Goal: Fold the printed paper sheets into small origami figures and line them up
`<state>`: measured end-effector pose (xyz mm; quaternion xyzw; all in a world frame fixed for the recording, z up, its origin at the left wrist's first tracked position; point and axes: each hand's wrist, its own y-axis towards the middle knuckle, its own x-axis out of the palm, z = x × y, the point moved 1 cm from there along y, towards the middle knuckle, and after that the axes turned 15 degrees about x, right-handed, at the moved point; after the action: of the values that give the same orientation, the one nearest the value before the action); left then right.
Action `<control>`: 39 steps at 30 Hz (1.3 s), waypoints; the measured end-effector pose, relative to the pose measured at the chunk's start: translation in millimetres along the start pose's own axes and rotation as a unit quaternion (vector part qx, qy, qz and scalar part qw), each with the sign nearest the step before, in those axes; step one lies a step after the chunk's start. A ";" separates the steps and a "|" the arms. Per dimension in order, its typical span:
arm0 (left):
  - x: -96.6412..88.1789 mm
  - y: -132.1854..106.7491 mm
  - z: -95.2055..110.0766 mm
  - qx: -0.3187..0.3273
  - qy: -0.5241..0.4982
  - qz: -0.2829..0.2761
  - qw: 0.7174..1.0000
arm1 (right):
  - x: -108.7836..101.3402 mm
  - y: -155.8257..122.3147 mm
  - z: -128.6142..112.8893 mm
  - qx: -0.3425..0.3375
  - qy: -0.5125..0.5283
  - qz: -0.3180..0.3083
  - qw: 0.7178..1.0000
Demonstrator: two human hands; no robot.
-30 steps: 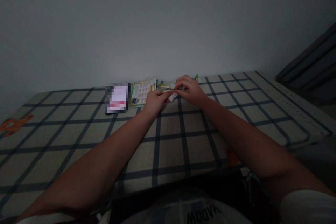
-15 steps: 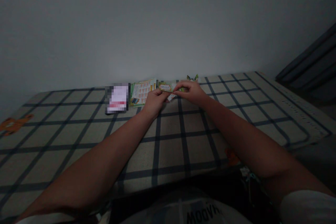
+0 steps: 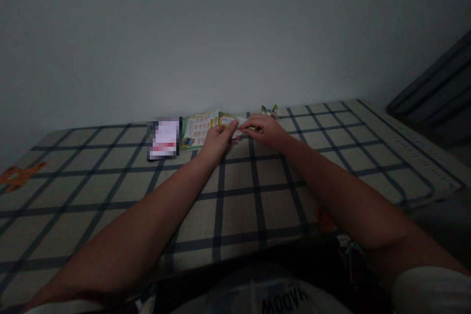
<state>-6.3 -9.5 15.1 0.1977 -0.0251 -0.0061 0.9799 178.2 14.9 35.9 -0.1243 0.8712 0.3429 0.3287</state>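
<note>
Head view: printed paper [image 3: 238, 134] over checked cloth [image 3: 239, 216]
Left hand [image 3: 215, 144]: thumb and fingers gripping it
Right hand [image 3: 268, 129]: fingertips pinching its edge
Printed paper: could tear if tugged unevenly

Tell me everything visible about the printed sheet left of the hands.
The printed sheet looks like paper, pale, with rows of orange print, yellow marks near its right edge and green along its left. It lies askew on the checked cloth, between the pixelated item and the left hand; contact with the hand is unclear.
</note>
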 end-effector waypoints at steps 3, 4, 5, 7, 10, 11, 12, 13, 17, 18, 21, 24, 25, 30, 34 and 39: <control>-1.1 1.3 -3.0 0.003 -0.004 0.004 1.000 | 1.8 -0.3 -0.9 0.009 0.017 0.004 1.000; -1.1 1.3 -3.1 0.008 -0.012 0.003 1.000 | 2.8 -0.3 -0.6 0.028 0.037 0.012 0.999; -0.8 1.3 -2.7 0.014 -0.022 0.004 1.000 | 4.1 -0.1 0.0 0.056 0.068 0.023 0.996; -0.1 0.8 -1.3 0.025 -0.035 0.010 0.999 | 7.0 0.5 2.2 0.133 0.159 0.043 0.977; 0.6 0.4 -0.1 0.034 -0.041 0.015 0.998 | 9.7 1.5 3.8 0.230 0.273 0.011 0.934; 0.6 0.3 -0.2 0.037 -0.043 0.016 0.998 | 9.3 1.8 3.3 0.247 0.283 -0.008 0.927; 0.5 0.4 -0.5 0.040 -0.045 0.017 0.998 | 8.3 1.9 2.3 0.256 0.286 -0.025 0.923; 0.3 0.5 -0.8 0.042 -0.048 0.020 0.998 | 6.6 1.9 1.2 0.259 0.289 -0.035 0.921; -0.1 0.8 -1.7 0.041 -0.058 0.017 0.997 | -0.2 1.3 -2.0 0.257 0.281 -0.030 0.924; 0.0 1.1 -1.7 0.037 -0.065 0.013 0.997 | -1.0 1.2 -2.0 0.255 0.274 -0.026 0.927; 0.2 2.5 -3.0 0.013 -0.098 0.003 0.995 | -1.2 1.4 -0.5 0.251 0.263 -0.011 0.931; -1.0 4.3 -5.6 0.003 -0.103 0.027 0.994 | 0.0 2.1 1.1 0.243 0.259 0.002 0.935; -1.5 4.5 -6.2 0.007 -0.098 0.034 0.995 | 0.2 2.3 1.4 0.239 0.256 0.004 0.937; -2.1 1.1 -1.9 0.047 -0.030 0.013 0.998 | -1.8 2.7 0.3 0.220 0.233 0.017 0.947; -3.2 -2.1 4.9 0.088 0.053 0.005 0.995 | -2.7 2.5 -2.4 0.214 0.208 0.033 0.954; -5.4 -0.8 2.2 0.110 0.048 0.017 0.993 | 1.0 2.8 -2.5 0.252 0.310 -0.023 0.916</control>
<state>-11.8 -11.0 16.6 0.3039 0.0184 0.0230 0.9523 175.1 15.2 38.1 -0.1571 0.9839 0.0485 0.0699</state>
